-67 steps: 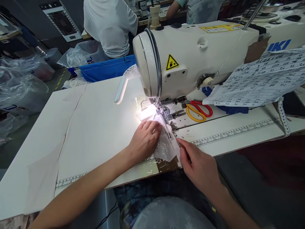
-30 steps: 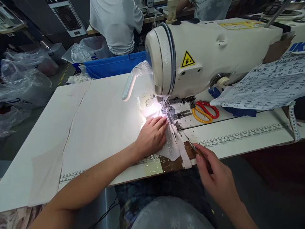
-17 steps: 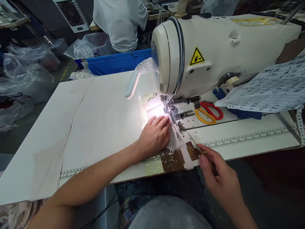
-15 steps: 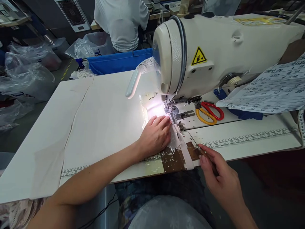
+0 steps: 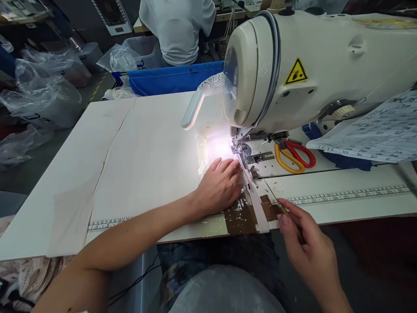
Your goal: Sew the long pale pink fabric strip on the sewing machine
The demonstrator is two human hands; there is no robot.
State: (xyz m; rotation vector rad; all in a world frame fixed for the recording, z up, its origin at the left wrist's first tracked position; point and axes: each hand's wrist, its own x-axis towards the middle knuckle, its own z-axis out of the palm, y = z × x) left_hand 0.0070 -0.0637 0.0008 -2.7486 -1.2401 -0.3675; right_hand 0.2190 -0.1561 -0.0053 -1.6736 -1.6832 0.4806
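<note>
a white strip (image 5: 259, 208) is running from the table's near edge up toward a lit sewing machine (image 5: 312, 65)

a person is sitting at a white table (image 5: 146, 143), looking down at two bare hands. the left hand (image 5: 220, 184) is lying palm down, fingers together and loosely bent, grasping nothing that is showing; its fingertips are resting just short of the presser foot (image 5: 235, 147). lamp glare is washing out whatever is lying under those fingertips. the white strip is passing just to the right of this hand, its loose end lying over brown tape (image 5: 239, 215) at the table's edge.

the right hand (image 5: 309, 250) is grasping a thin pointed tool (image 5: 282, 208) by its brown handle, the tip pointing at the small metal guide (image 5: 254, 173) beside the strip. scissors (image 5: 290, 171) with yellow and red handles are lying farther right, apart from both hands.

the step appears to be steering the strip toward the needle. doing it well is probably calling for light, even pressure from the left hand, with fingertips staying clear of the foot. the tool's tip is likely serving best close along the strip's edge, nudging without snagging. the strip should be lying flat, untwisted and slack enough not to be stretching.
</note>
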